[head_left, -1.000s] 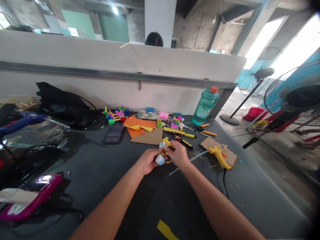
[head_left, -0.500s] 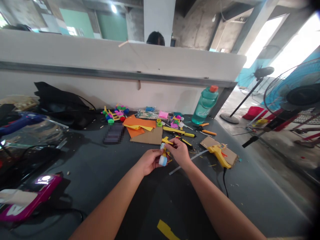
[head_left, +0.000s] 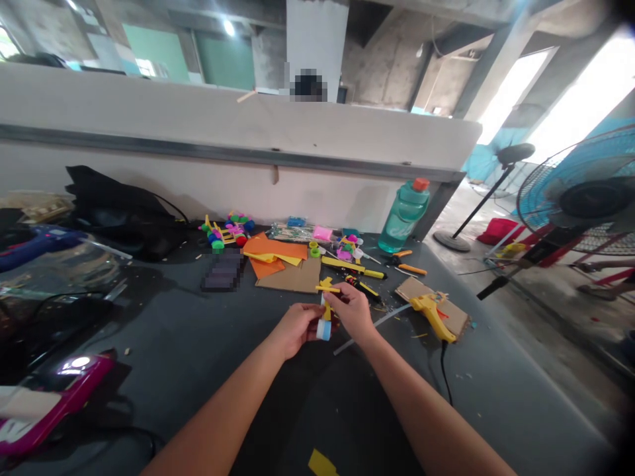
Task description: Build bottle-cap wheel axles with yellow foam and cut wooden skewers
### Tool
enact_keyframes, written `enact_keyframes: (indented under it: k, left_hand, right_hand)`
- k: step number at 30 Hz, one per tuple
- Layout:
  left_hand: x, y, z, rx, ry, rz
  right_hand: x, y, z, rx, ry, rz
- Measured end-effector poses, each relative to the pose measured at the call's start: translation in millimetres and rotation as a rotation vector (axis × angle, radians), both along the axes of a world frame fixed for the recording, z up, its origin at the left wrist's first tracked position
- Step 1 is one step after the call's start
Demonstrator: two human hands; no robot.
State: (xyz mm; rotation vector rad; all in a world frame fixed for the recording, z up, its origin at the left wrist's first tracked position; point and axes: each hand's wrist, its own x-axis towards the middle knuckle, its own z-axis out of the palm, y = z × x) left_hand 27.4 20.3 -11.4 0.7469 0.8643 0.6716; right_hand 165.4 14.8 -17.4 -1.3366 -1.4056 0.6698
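Note:
Over the middle of the dark table, my left hand (head_left: 296, 329) is closed on a small assembly with a blue-and-white cap (head_left: 324, 328) at its lower end and yellow pieces along it. My right hand (head_left: 351, 307) pinches a thin yellow stick (head_left: 328, 289) at the top of that assembly. Both hands are close together. The fingers hide part of the assembly, so how its pieces join cannot be made out. Just beyond the hands lies brown cardboard (head_left: 292, 276) under orange sheets (head_left: 285, 248).
A yellow glue gun (head_left: 434, 317) rests on cardboard at the right, near a clear stick (head_left: 347, 346). Behind are a yellow cutter (head_left: 352, 267), orange-handled pliers (head_left: 411, 269) and a green bottle (head_left: 404, 217). A magenta device (head_left: 59, 400) sits at the left.
The yellow stick at the top now lies level across the assembly, and the blue-and-white cap hangs more upright below. The whole view has shifted slightly.

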Motion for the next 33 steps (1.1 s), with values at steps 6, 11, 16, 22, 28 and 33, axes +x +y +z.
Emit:
enact_keyframes:
  k: [6, 11, 16, 22, 28, 33]
  left_hand:
    - [0, -1, -0.1, -0.035, -0.032, -0.018]
    - [1, -1, 1.5, -0.036, -0.029, -0.002]
    - [0, -1, 3.8, -0.043, -0.038, 0.005]
    - [0, -1, 1.6, 0.021, -0.033, -0.014]
    - [-5, 3, -3.2, 0.245, 0.130, -0.132]
    - [-20, 11, 2.7, 0.656, 0.492, 0.023]
  right_hand:
    - [-2, 1, -2.1, -0.052, 0.050, 0.004]
    - [-3, 0, -0.4, -0.059, 0.044, -0.033]
    - [-5, 1, -3.3, -0.058, 0.077, -0.046]
    - [-5, 3, -7.4, -0.044, 0.062, -0.043]
    - [2, 5, -3.8, -0.032, 0.142, 0.011]
    - [2, 5, -3.4, -0.054, 0.135, 0.046]
